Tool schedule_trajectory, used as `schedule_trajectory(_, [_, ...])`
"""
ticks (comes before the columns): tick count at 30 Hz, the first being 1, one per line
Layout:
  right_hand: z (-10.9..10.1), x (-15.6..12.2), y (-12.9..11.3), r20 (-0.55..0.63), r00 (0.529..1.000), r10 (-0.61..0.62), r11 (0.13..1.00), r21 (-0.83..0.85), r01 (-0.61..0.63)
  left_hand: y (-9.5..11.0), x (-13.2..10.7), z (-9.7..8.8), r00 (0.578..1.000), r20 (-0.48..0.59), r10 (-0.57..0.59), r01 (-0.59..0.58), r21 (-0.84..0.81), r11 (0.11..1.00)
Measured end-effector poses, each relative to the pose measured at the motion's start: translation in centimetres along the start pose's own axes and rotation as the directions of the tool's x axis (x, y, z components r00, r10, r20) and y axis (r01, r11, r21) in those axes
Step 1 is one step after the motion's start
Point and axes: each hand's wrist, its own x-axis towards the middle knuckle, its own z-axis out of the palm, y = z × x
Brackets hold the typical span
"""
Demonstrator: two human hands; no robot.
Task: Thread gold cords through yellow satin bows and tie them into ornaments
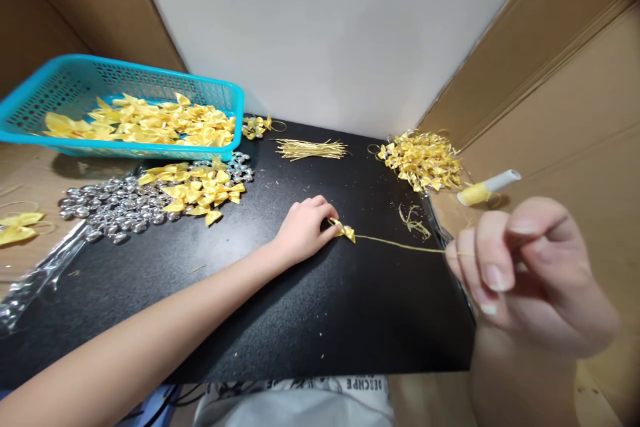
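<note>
At the centre of the frame, the left hand (307,229) pinches a yellow ribbon bow (346,231) between closed fingers at the black surface (350,320), its long axis and visible tip slanting toward the lower right. At right, the right hand (530,273), fingers curled tight, grips the nearly level gold cord (400,244); steady, gentle tension should prevent twisting.

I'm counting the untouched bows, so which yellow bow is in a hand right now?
The yellow bow pinched by the left hand, with a gold cord stretched to the right hand. Neither hand touches the other bows.
</note>
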Motion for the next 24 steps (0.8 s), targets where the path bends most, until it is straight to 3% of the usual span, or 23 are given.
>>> schedule_trajectory(3, [-0.6, -0.1, 0.0, -0.026, 1.000, -0.012, 1.000, -0.013, 0.012, 0.0, -0.2, 0.1, 0.998, -0.034, 0.049, -0.050, -0.023, 0.999])
schedule_trajectory(6, [-1.3, -0.1, 0.0, -0.038, 0.999, -0.016, 1.000, 0.002, 0.016, 0.3, -1.1, -0.4, 0.957, -0.287, 0.050, -0.076, -0.082, 0.994])
schedule_trajectory(8, [-1.5, -0.1, 0.0, -0.041, 0.999, -0.004, 1.000, 0.022, 0.005, 0.8, -2.1, -0.8, 0.903, -0.406, 0.144, -0.202, -0.104, 0.974])
schedule_trajectory(10, [-1.2, -0.2, 0.1, -0.035, 0.999, 0.008, 0.999, 0.046, -0.006, 1.5, -3.0, -0.8, 0.896, -0.270, 0.354, -0.398, -0.132, 0.908])
schedule_trajectory(11, [-0.9, -0.1, 0.1, -0.027, 1.000, 0.007, 0.998, 0.061, -0.005, 1.9, -3.3, -0.7, 0.901, -0.187, 0.392, -0.422, -0.163, 0.892])
schedule_trajectory(15, [0.7, 0.9, 0.2, 0.013, 1.000, -0.014, 0.995, 0.098, 0.012, 2.5, -3.4, 0.5, 0.972, -0.087, 0.218, -0.235, -0.329, 0.915])
schedule_trajectory(20, [0.9, 4.1, 0.3, 0.040, 0.997, -0.060, 0.994, 0.089, 0.056, 1.3, -1.8, 0.8, 0.974, -0.096, 0.204, -0.225, -0.394, 0.891])
schedule_trajectory(24, [-0.1, 5.6, 0.8, 0.005, 0.999, -0.048, 0.997, 0.053, 0.048, 0.8, -1.6, 0.9, 0.984, -0.170, 0.057, -0.108, -0.307, 0.945])
